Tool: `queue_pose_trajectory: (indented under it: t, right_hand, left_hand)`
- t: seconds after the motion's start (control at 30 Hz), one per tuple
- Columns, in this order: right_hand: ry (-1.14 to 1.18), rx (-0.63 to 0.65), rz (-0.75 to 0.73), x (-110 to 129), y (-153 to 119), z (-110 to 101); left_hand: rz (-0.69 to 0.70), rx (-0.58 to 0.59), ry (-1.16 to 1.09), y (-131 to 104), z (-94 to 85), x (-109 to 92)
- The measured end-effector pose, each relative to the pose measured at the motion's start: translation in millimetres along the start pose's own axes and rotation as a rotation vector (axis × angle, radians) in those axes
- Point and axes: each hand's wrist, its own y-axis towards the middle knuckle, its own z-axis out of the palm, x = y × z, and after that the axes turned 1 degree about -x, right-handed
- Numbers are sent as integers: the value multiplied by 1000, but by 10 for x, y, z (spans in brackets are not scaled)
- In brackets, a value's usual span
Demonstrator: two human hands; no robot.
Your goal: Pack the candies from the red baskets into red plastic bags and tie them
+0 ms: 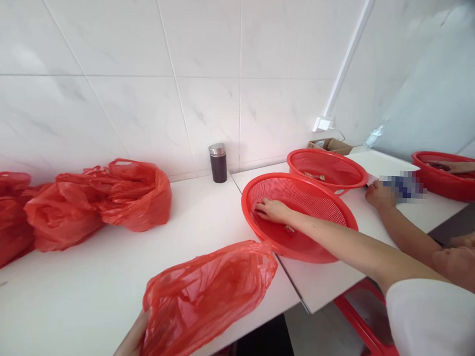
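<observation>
At the bottom, my left hand [132, 338] grips the near left edge of an opened red plastic bag [211, 293], whose far end lies near the basket. Inside the nearest red basket [300, 189], my right hand [273, 210] reaches down by the left wall, fingers bent; what they hold, if anything, is too small to make out. A small wrapped piece [289, 229] lies on the basket floor beneath my forearm.
Filled red bags [136, 196] stand at the left. A dark flask [218, 163] is by the wall. Behind are a second red basket [327, 169] and a cardboard box [330, 145]. Other people's hands are at the right, one in a third basket [440, 183]. A red stool [367, 317] is below.
</observation>
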Motion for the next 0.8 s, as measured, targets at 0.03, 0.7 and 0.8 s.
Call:
queue_pose_trajectory:
  t: [0.03, 0.7, 0.8]
  right_hand:
    - [38, -4, 27, 31, -19, -71]
    - [277, 338, -424, 1743, -758, -63]
    - [252, 315, -495, 1720, -737, -124]
  left_hand:
    - [13, 9, -9, -10, 19, -2]
    - [132, 222, -75, -68, 394, 24]
    - [171, 211, -39, -93, 378, -18]
